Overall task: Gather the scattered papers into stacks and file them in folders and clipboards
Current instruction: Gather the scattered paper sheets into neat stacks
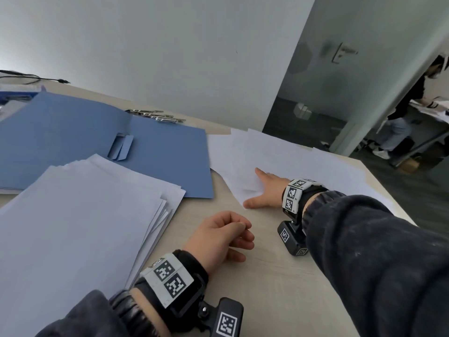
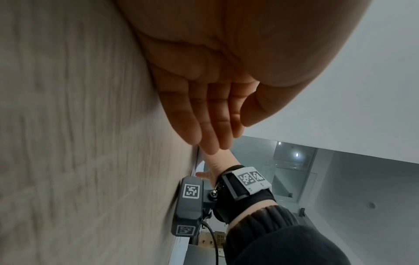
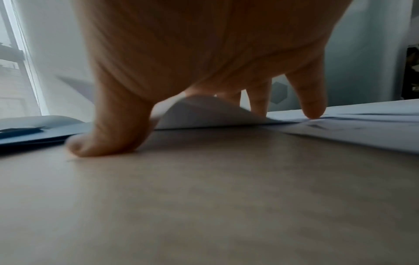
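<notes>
Head view: right hand (image 1: 264,190) at three o'clock, fingers spread flat, pressing scattered white paper sheets (image 1: 272,154); left hand (image 1: 218,234) at six, loosely curled, holding nothing, beside stacked white papers (image 1: 80,215); open blue cardboard folder (image 1: 97,132) at ten.

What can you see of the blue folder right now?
The blue folder lies open and flat on the table, far left of centre, both leaves spread, matte card by the look of it. A crease runs down its middle, with small blue flaps near the fold. The paper stack overlaps its near edge; loose sheets lie beside its right edge, perhaps tucked slightly under it. Metal clips lie just behind it. Neither hand touches it. Nothing is filed inside yet.
</notes>
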A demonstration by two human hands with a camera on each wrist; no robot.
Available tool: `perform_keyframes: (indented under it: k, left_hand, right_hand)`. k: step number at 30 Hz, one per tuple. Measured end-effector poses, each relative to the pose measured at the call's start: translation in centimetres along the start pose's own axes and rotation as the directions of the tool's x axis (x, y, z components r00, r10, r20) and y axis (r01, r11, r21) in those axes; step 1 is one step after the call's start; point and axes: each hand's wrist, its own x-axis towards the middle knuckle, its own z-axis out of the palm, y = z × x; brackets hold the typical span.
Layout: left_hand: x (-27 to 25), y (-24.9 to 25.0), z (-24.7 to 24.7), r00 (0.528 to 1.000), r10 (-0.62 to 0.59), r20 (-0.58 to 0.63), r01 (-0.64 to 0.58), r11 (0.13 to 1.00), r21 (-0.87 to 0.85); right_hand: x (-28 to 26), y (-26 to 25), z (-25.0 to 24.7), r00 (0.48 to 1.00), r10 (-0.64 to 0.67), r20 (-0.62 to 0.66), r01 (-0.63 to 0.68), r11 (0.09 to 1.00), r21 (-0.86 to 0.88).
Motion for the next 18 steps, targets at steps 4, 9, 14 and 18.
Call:
perform_keyframes:
  k: [4,9,14,18]
  left_hand:
    - [0.0,0.1,0.0,1.0,-0.01,0.005,0.01,1.0,-0.002]
    - [-0.1,0.1,0.0,1.0,-0.015,0.006,0.015,1.0,0.001]
    - [0.0,0.0,0.0,1.0,-0.014,0.01,0.014,1.0,-0.005]
    - [0.0,0.0,0.0,1.0,-0.007,0.019,0.007,1.0,-0.002]
  right_hand:
    - [0.1,0.1,-0.8,0.992,0.035,-0.118,-0.037,0.999,-0.011]
    - [-0.3,0.3,-1.2,0.973,0.015,-0.228,-0.029,0.998,-0.057]
    - [-0.6,0.9,-1.6,0.974,0.065,-0.215,-0.072,0.997,-0.024]
    - [-1.7,1.9,-1.5,0.95,0.167,-0.263,-0.135,0.981,0.137]
